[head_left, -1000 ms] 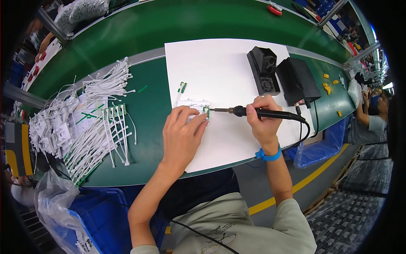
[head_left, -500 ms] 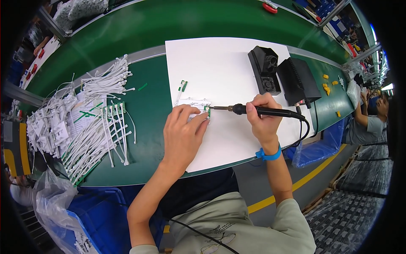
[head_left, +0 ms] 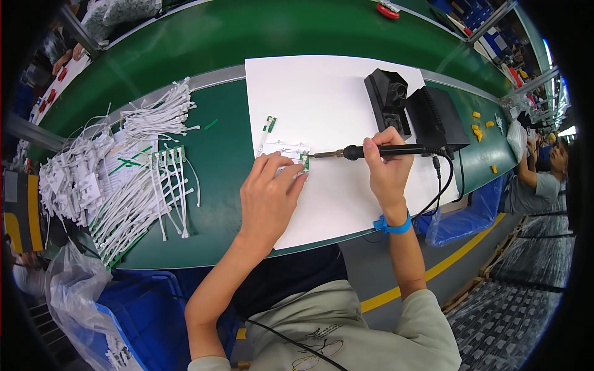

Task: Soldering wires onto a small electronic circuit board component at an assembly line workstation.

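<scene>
My right hand (head_left: 390,167) is wrapped round the black handle of a soldering iron (head_left: 387,150). Its metal tip points left and lies at the edge of a small green circuit board (head_left: 305,160); whether it touches is too small to tell. The board sits at the right end of a white plastic holder (head_left: 281,149) lying flat on a white sheet (head_left: 328,204). With fingers bent and pressed together, my left hand (head_left: 269,191) holds the holder down and hides its near side. Just beyond it lies a short white cable with a small green board (head_left: 270,123) at its end.
A black iron stand (head_left: 388,102) and a black box (head_left: 438,117) occupy the sheet's far right, with the iron's cord looping nearby. White cables (head_left: 145,204) and white plastic parts (head_left: 71,179) are heaped on the left. Yellow bits (head_left: 476,132) lie at far right; a co-worker (head_left: 544,179) is beyond.
The soldering iron's handle has tilted up a little at its cord end, and my right hand has shifted slightly with it. My left hand stays on the holder.
</scene>
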The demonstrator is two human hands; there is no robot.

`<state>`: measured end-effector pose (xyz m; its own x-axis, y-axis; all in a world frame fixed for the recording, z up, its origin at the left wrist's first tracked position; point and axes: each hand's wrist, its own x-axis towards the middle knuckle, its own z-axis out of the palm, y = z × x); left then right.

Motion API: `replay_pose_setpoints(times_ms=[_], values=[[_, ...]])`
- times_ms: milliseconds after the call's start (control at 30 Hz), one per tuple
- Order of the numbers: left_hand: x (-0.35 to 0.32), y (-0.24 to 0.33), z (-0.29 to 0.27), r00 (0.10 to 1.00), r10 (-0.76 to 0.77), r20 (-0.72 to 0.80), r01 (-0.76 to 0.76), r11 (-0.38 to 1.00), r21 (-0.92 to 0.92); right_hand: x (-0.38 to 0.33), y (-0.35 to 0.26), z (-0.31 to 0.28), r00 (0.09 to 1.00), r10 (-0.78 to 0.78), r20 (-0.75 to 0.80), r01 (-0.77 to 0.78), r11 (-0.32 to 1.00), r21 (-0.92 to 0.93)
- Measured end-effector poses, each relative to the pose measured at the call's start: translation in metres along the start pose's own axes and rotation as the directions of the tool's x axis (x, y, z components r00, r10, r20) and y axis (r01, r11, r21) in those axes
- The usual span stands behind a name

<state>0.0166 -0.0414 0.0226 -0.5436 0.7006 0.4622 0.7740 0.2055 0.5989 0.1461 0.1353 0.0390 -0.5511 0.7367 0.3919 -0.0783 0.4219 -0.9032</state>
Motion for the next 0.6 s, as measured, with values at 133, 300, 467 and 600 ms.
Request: replay_pose_setpoints(times_ms=[133,300,467,600], values=[[0.001,0.003,-0.001,1.000,-0.025,0.008,0.025,1.000,-0.007,-0.003,0.005,-0.005,0.985,-0.111,-0.130,0.112,0.994,0.000],[0.000,0.003,0.000,1.000,-0.014,-0.003,0.014,1.000,-0.012,-0.007,0.013,-0.014,0.972,-0.167,-0.168,0.185,0.978,0.098],[0.009,-0.011,-0.004,0.999,-0.009,0.046,0.010,1.000,-0.021,-0.007,0.010,-0.009,0.976,-0.199,-0.085,0.205,0.976,0.075],[0.011,-0.017,-0.014,0.989,0.020,0.146,-0.006,0.995,-0.096,-0.010,0.010,-0.010,0.970,-0.241,0.022,0.240,0.969,0.060]])
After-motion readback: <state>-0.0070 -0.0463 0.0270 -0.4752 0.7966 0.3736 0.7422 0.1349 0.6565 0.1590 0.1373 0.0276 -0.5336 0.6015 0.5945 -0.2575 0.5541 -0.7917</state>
